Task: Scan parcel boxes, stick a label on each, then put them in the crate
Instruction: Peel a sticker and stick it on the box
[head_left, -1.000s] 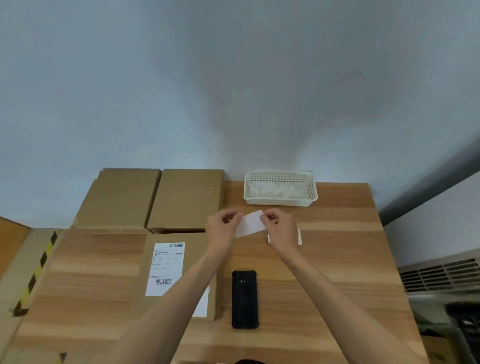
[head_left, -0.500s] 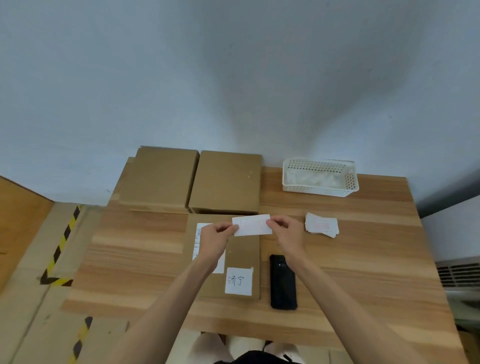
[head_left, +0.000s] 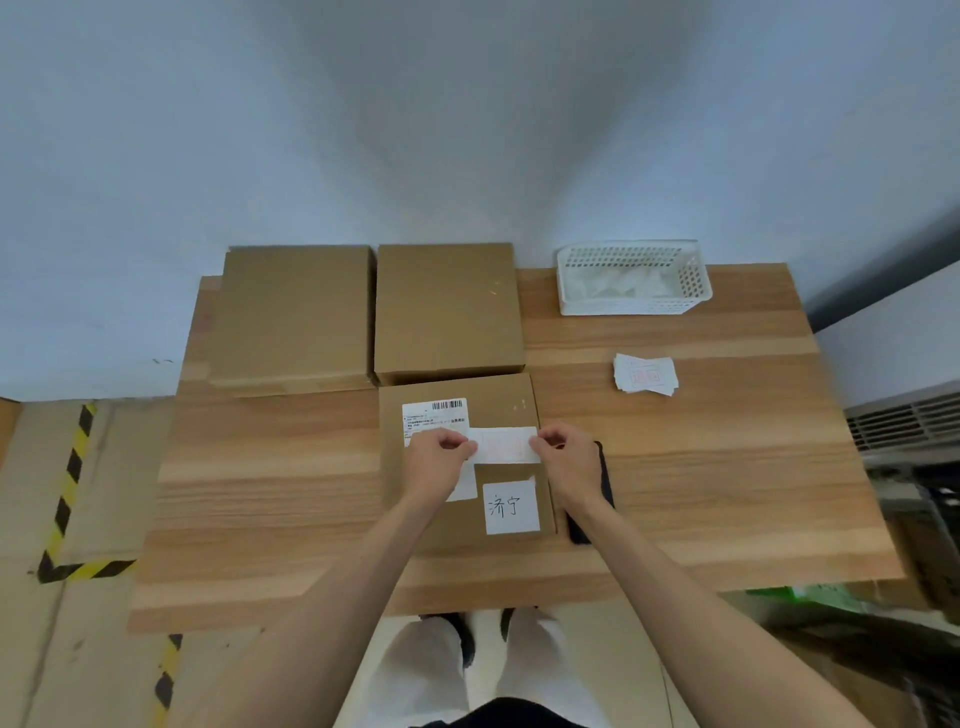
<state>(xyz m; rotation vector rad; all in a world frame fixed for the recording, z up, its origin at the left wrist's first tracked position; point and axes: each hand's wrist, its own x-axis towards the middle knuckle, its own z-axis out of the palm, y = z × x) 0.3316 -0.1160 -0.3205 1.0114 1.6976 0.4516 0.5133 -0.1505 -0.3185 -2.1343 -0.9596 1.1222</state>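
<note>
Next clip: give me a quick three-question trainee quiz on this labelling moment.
1. True or false: both hands pinch the label, left hand at one end, right hand at the other.
2. How many sheets are already stuck on the near box?
3. The spare label stack lies: A) in the white basket; B) on the table, nearer than the basket; C) on a far box.

Key: 1 true; 2 two; 3 B.
</note>
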